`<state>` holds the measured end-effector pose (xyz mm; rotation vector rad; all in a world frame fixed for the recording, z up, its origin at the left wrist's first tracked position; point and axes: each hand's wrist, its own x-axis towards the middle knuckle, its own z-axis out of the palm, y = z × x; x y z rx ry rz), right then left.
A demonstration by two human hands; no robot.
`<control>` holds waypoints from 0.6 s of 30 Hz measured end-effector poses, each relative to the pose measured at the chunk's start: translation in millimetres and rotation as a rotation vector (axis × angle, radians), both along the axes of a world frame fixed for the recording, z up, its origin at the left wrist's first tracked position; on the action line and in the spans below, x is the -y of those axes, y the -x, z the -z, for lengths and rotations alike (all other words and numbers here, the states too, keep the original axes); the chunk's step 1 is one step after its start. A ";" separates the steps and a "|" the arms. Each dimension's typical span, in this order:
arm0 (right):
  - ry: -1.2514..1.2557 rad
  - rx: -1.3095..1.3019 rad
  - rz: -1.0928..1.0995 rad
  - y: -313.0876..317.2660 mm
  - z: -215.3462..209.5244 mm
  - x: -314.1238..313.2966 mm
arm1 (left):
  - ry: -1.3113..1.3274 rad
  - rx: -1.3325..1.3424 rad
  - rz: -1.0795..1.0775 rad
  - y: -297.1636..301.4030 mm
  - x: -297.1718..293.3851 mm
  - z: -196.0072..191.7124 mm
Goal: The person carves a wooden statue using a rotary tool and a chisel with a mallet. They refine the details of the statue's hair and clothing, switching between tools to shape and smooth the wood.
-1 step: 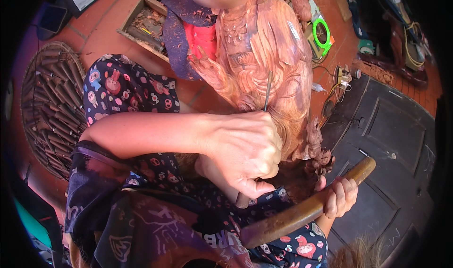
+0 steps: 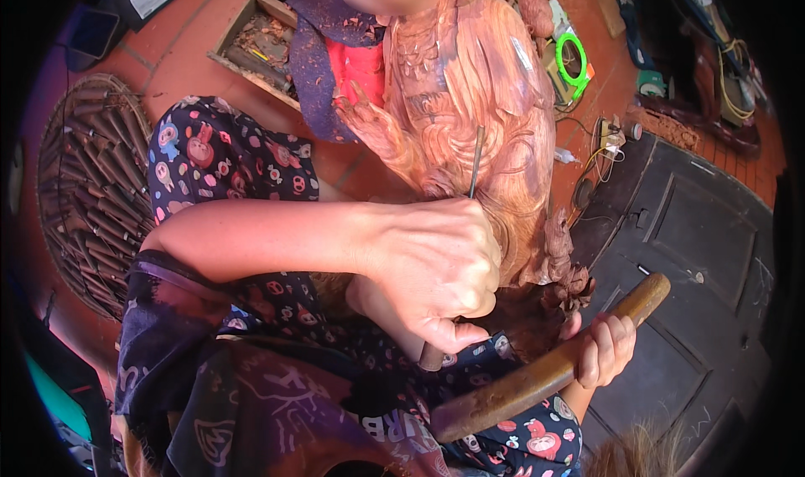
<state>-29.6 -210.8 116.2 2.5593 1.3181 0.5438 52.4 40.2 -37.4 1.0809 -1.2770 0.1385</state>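
Reddish wood carving [image 2: 470,99] on lap, left hand [image 2: 436,267] gripping chisel [image 2: 475,162], right hand [image 2: 605,347] holding wooden mallet [image 2: 545,372], basket of chisels [image 2: 84,192] left.

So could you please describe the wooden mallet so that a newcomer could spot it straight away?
Start from the big reddish carved statue lying across the person's lap. Below its lower end, the right hand grips the mallet: a thick, smooth, dark brown club slanting up to the right. Unlike the thin metal chisel in the left hand, it is plain, heavy wood.
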 end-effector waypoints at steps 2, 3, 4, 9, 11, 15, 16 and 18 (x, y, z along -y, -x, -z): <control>0.057 0.016 0.047 2.0 -3.1 -2.5 | 0.033 -0.006 -0.011 2.0 2.5 -1.5; 0.037 0.000 0.024 2.1 -2.9 0.0 | 0.033 -0.012 -0.013 2.1 2.9 -1.0; 0.017 -0.016 0.000 1.1 -3.3 4.6 | 0.032 -0.018 -0.015 2.0 3.1 -0.5; -0.012 -0.011 0.050 -10.3 3.3 2.1 | 0.018 -0.015 -0.050 -1.5 6.8 1.7; -0.011 -0.032 0.034 -12.8 0.7 4.3 | 0.017 -0.009 -0.072 -3.2 6.2 2.1; -0.072 -0.047 -0.029 -17.8 3.5 9.3 | 0.029 -0.025 -0.068 -2.7 7.8 2.3; -0.038 -0.037 0.022 -17.6 5.1 9.6 | 0.026 -0.028 -0.073 -2.4 7.7 2.7; 0.002 -0.055 0.063 -19.4 -0.9 7.6 | 0.028 -0.029 -0.081 -3.1 7.6 1.4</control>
